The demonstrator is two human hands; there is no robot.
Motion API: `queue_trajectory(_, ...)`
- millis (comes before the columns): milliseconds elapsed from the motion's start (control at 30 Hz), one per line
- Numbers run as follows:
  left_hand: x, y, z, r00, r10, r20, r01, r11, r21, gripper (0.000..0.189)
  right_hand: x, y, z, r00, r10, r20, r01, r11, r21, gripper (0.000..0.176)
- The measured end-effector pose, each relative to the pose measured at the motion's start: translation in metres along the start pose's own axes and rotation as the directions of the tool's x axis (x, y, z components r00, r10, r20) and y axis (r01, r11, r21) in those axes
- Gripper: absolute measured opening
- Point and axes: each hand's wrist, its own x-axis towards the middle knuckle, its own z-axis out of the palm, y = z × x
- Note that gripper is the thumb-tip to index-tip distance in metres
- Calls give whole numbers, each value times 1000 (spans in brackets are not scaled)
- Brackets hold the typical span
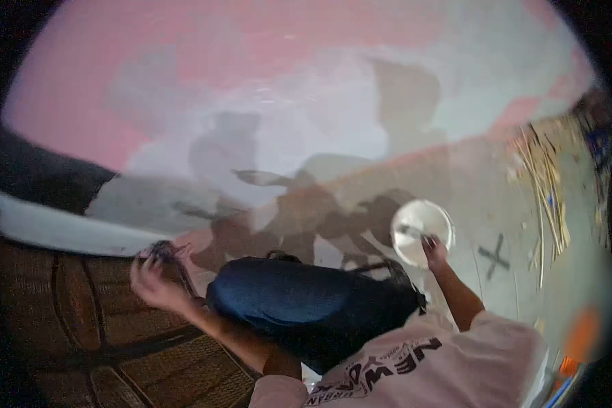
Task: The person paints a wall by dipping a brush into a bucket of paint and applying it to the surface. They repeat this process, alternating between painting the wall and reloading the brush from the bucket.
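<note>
My right hand (436, 253) is closed around the handle of a paintbrush (409, 232) and reaches over the near rim of a round white bucket (449, 221). The brush's pale head points down inside the bucket, and most of its handle is hidden by my fingers. Off to the left, my left hand (155, 284) is slightly blurred, with its fingers stretched out and apart. Just beyond those fingers sits a small dark, crumpled-looking thing (162, 251), close to the end of a long white edge (68, 221).
Ahead rises a wall (319, 102) with pink areas and a whitish coat, crossed by shadows. Brown woven panels (149, 367) lie at lower left. Thin sticks (542, 190) lie at right, near a dark X mark (494, 257) on the pale floor. My bent knees (285, 292) fill the centre.
</note>
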Motion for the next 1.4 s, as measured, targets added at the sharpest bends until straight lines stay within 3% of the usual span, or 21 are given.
queue_trajectory(133, -46, -1, -89, 968, -128, -214, 137, 990, 28, 44, 1, 14, 4, 998, -44, 43, 42, 999, 32, 26)
queue_trajectory(200, -94, -36, -144, 980, -185, -77, 194, 973, 123, 43, 26, 37, -18, 993, -87, 81, 91, 995, -46, 26)
queue_trajectory(233, -121, -59, -180, 984, -155, 86, 135, 971, 196, 42, 60, 61, -45, 951, -256, 173, 302, 885, -354, 25)
queue_trajectory(333, -226, -48, -239, 897, -377, 229, 231, 844, 484, 42, 29, 56, -13, 999, 16, -42, -18, 999, -49, 32)
queue_trajectory(400, -321, -77, -304, 583, -744, 328, 645, 669, 370, 42, 18, 56, -18, 990, 126, 57, -120, 988, -97, 36)
queue_trajectory(433, -360, -64, -308, 566, -730, 383, 665, 679, 312, 38, 14, 56, -20, 977, 196, 85, -185, 975, -124, 37)
queue_trajectory(500, -453, -103, -343, 296, -840, 455, 953, 290, -85, 51, 18, 61, -29, 929, 341, 147, -309, 929, -202, 39)
queue_trajectory(533, -484, -100, -353, 239, -882, 407, 961, 275, 33, 51, 23, 58, -38, 860, 415, 296, -377, 909, -177, 40)
queue_trajectory(567, -490, -77, -343, 196, -921, 337, 938, 276, 208, 51, 34, 64, -46, 764, 474, 438, -453, 877, -160, 40)
queue_trajectory(633, -490, -40, -329, 125, -964, 235, 917, 202, 343, 51, 11, 58, -18, 825, 490, 282, -432, 868, -244, 39)
queue_trajectory(767, -485, -13, -328, 95, -983, 155, 928, 144, 345, 51, -3, 55, -5, 873, 421, 247, -278, 844, -458, 38)
queue_trajectory(867, -469, -6, -330, 83, -992, 98, 940, 111, 322, 52, 36, 51, -34, 757, 427, 494, -62, 799, -598, 41)
queue_trajectory(933, -452, -6, -325, 68, -996, 49, 950, 80, 302, 52, 18, 31, -17, 893, 388, 227, -118, 690, -714, 44)
queue_trajectory(967, -444, -9, -318, 53, -998, 26, 954, 59, 293, 52, 27, 21, -25, 877, 466, 119, -328, 761, -560, 43)
queue_trajectory(1033, -423, -26, -309, 33, -999, -22, 961, 26, 276, 52, -14, 3, 12, 946, 323, 22, -205, 651, -731, 42)
queue_trajectory(1100, -393, -52, -300, 11, -998, -69, 960, -9, 279, 52, 12, -12, -26, 848, 362, 387, 345, 176, -922, 47)
queue_trajectory(1133, -376, -64, -295, 2, -995, -96, 958, -26, 285, 52, -29, -8, 27, 965, 246, -90, -219, 571, -791, 47)
queue_trajectory(1233, -325, -93, -279, -11, -984, -179, 956, -63, 285, 53, 42, -24, -80, 938, 348, 4, -236, 644, -728, 45)
queue_trajectory(1300, -297, -106, -271, -2, -976, -216, 958, -64, 281, 53, -5, -49, -24, 897, 408, 170, -17, 416, -909, 24)
queue_trajectory(1333, -283, -112, -270, 9, -973, -230, 957, -58, 283, 53, 24, -30, -53, 966, 255, -36, -194, 633, -750, 16)
queue_trajectory(1400, -254, -113, -271, 41, -968, -247, 955, -35, 296, 53, -61, 3, 95, 973, 56, -224, -228, 100, -968, 22)
